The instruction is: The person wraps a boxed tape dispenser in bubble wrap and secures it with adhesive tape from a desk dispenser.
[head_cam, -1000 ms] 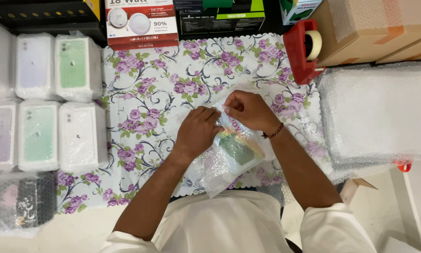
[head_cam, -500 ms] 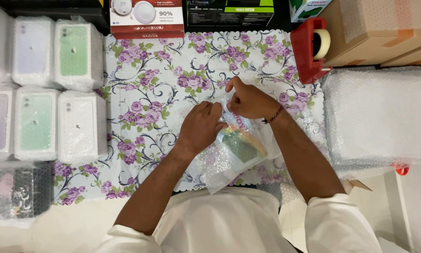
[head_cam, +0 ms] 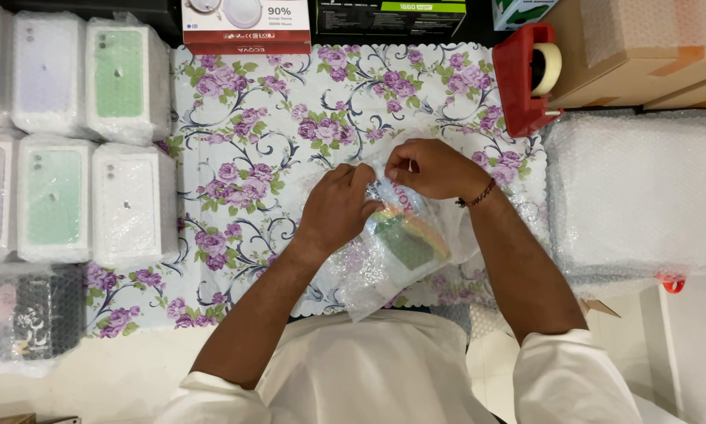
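Both of my hands work on a small box wrapped in bubble wrap (head_cam: 400,243), which lies tilted on the floral cloth (head_cam: 251,141) near the front edge. My left hand (head_cam: 339,206) presses on the upper left of the bundle with fingers curled over the wrap. My right hand (head_cam: 431,166) pinches the top edge of the wrap; a beaded bracelet circles its wrist. Green, yellow and red print shows through the plastic. The box's far end is hidden under my fingers.
Several bubble-wrapped phone boxes (head_cam: 129,206) lie in rows at the left. A red tape dispenser (head_cam: 525,74) stands at the upper right beside cardboard cartons (head_cam: 643,47). A stack of bubble wrap sheets (head_cam: 643,196) lies at the right. Product boxes (head_cam: 247,23) line the far edge.
The hands and the wrapped box stay in much the same place on the cloth; my fingers have shifted slightly along the top edge of the wrap. The camera view has drifted a little.
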